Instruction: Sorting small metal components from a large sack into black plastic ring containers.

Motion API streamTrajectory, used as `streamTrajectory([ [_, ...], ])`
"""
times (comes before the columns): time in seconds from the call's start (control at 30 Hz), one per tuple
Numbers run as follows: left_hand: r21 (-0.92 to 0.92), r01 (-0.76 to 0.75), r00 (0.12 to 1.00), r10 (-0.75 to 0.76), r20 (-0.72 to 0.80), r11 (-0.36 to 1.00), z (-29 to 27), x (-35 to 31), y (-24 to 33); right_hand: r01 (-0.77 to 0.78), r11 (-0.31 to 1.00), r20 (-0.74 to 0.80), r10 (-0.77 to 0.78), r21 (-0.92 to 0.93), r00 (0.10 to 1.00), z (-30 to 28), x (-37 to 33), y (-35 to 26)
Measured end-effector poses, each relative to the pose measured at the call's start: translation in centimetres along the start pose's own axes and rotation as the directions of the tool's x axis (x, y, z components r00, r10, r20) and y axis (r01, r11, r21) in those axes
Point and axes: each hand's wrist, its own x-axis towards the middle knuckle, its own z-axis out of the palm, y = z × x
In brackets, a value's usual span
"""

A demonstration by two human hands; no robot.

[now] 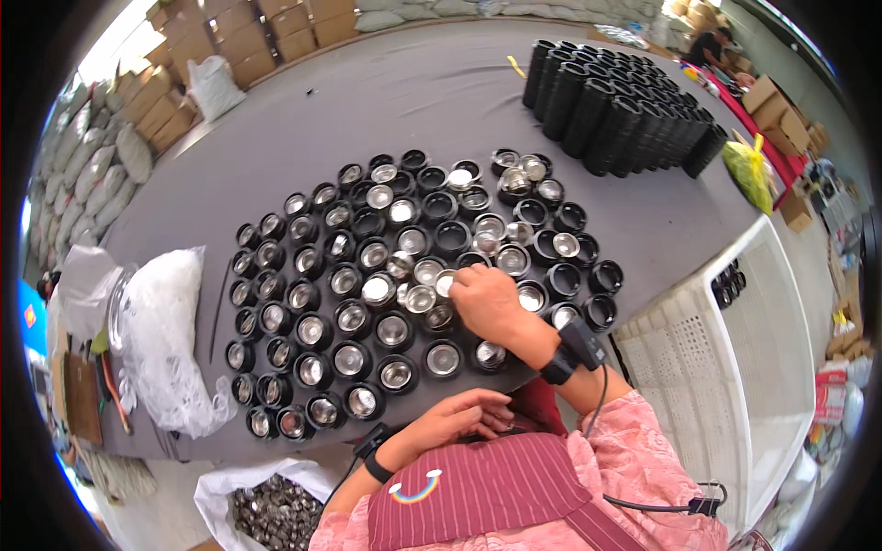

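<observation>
Many short black round lids (393, 330) stand in rows on the grey-covered table, a lot of them with a shiny metal cup inside. Over the middle of the rows, my right hand (487, 298) has its fingers closed at the edge of a small shiny metal cup (445, 283); the fingertips are partly hidden. Loose metal cups (420, 298) lie on the lids around it, some tilted. My left hand (464, 413) is at the table's near edge, fingers loosely stretched out, holding nothing. Some lids (563, 278) on the right have no metal cup in them.
Tall black cylinders (611, 124) stand packed at the far right. A clear plastic bag (163, 312) lies at the left. Below the near edge sits a white sack of small metal pieces (276, 510). A white plastic crate (767, 275) is at the right. A person (707, 48) sits far off.
</observation>
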Motion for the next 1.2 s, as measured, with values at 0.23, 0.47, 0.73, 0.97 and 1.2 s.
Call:
streamTrajectory([
  [0.23, -0.018, -0.064, 0.998, 0.064, 0.002, 0.998, -0.6, -0.9, -0.4, -0.256, 0.967, -0.160, 0.256, 0.022, 0.953, -5.8, -5.1, 1.6],
  [0.47, 0.037, 0.014, 1.000, -0.014, 0.003, 0.999, -0.5, 0.2, -0.7, -0.443, 0.897, -0.230, 0.430, -0.002, 0.873, -7.9, -9.4, 5.8],
  [0.73, 0.045, 0.003, 0.999, -0.005, 0.051, 0.999, -0.2, 0.4, -0.6, -0.542, 0.834, -0.184, 0.520, -0.102, 0.834, -5.8, -7.4, 11.7],
  [0.97, 0.036, -0.028, 1.000, 0.028, 0.003, 0.999, -0.3, 0.0, -0.2, -0.546, 0.831, -0.262, 0.554, 0.109, 0.790, -9.6, -11.3, 9.3],
  [1.2, 0.064, 0.017, 1.000, -0.017, 0.001, 0.998, 0.0, 0.9, -0.3, -0.513, 0.857, -0.200, 0.494, -0.049, 0.846, -11.6, -15.8, 5.9],
])
